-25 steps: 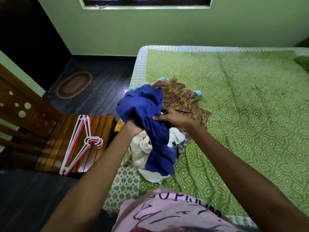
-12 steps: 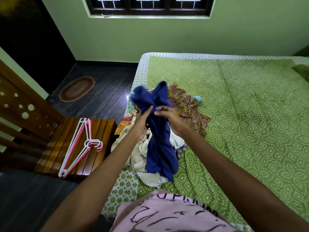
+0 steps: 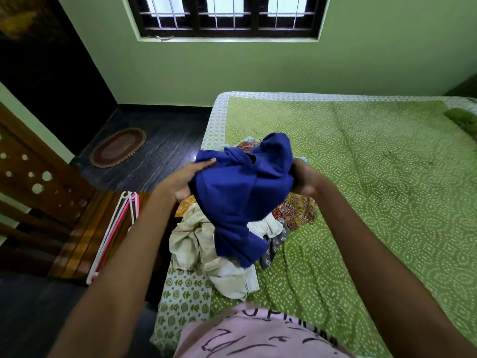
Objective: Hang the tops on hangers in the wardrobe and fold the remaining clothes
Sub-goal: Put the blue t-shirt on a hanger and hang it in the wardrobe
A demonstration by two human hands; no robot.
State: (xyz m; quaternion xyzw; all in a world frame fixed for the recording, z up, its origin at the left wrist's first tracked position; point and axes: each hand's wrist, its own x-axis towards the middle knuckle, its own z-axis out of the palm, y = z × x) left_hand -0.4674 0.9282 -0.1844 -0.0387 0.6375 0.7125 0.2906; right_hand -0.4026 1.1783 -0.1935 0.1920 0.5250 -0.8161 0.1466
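Both hands were up over the clothes pile, w/ the blue garment bunched between them. Left hand sat at approx 9 o'clock of the bundle, fingers fairly straight along its upper left edge, thumb side tucked under; whether it pinched or just propped the cloth, can't tell. Right hand sat at 3 o'clock, fingers curled into the fabric, gripping it.

Garment was held in the air, not resting flat; its tail hung down toward 6 o'clock and brushed the cream cloth in the pile below. So its long axis ran roughly 12-to-6, away from the person at top, toward them at bottom, while the hands pulled it 9-to-3. Neither hand looked clearly nearer; both were on it, one per side.

Hangers, white and pink, lay on the wooden chair at approx 8 o'clock of the bundle, i.e. on the left-hand side, well apart from the right hand. The patterned cloth lay on the bed under the right wrist.

Judgement: garment probably needed shaking open to find collar/shoulders first. If it's a top, the left hand looked best placed to reach for a hanger.
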